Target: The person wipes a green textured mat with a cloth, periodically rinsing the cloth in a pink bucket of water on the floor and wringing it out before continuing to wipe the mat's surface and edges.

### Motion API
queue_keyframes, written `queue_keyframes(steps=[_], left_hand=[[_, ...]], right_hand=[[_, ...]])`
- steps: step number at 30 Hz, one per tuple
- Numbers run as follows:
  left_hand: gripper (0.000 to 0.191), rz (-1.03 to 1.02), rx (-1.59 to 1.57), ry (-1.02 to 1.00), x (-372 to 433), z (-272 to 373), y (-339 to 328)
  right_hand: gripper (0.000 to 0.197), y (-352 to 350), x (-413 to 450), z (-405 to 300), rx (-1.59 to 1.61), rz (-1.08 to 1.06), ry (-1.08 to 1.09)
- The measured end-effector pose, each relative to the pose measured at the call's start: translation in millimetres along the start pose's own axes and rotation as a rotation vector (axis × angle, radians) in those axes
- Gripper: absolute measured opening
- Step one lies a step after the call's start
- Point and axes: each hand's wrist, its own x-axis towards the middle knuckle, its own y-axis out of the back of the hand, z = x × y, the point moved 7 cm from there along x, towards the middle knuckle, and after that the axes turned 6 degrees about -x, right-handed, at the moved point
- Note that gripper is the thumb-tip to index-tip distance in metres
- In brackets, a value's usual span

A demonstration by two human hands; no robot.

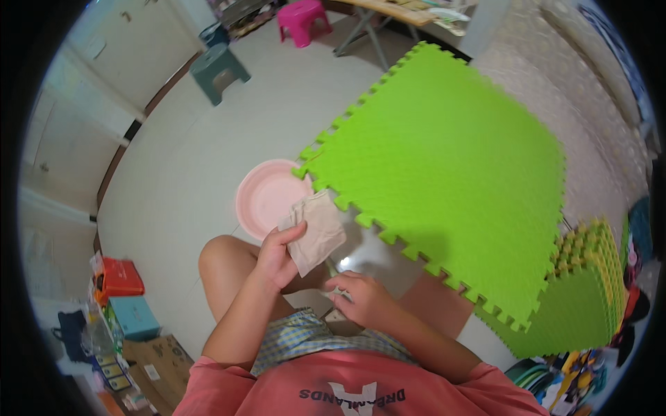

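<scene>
My left hand (pixel 280 256) holds a folded beige cloth (pixel 318 229), its thumb on top, just over the near right side of a pink plastic basin (pixel 270 195) on the floor. To the right and a little lower, my right hand (pixel 356 295) has its fingers curled round a small pale green object (pixel 341 295) whose kind I cannot tell. The two hands are apart. A bright green interlocking foam mat (pixel 437 171) lies ahead and to the right, one corner reaching the basin's rim.
A dark green stool (pixel 221 70) and a pink stool (pixel 303 22) stand farther off, near a folding table (pixel 390 10). Cardboard (pixel 158 372), a teal box (pixel 133 318) and a red bag (pixel 120 277) are at the left. More foam mats (pixel 567 307) stand at the right.
</scene>
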Motion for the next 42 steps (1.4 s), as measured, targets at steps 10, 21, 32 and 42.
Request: queue_keyframes(steps=[10,21,32,42], left_hand=[[0.047,0.458,-0.199,0.067,116.8,29.1,255.5],[0.048,0.983,0.804,-0.3,212.0,42.1,441.1],[0.017,0.993,0.524,-0.452,224.7,42.9,457.5],[0.024,0.628,-0.131,-0.175,245.9,22.6,451.5]], right_hand=[[0.03,-173.8,182.0,170.8,0.447,-0.042,-0.637],[0.05,-279.0,359.0,342.9,-0.167,0.041,-0.709],[0.016,-304.6,397.1,316.4,-0.599,-0.251,-0.284],[0.015,-266.2,383.2,292.7,-0.425,0.246,-0.4]])
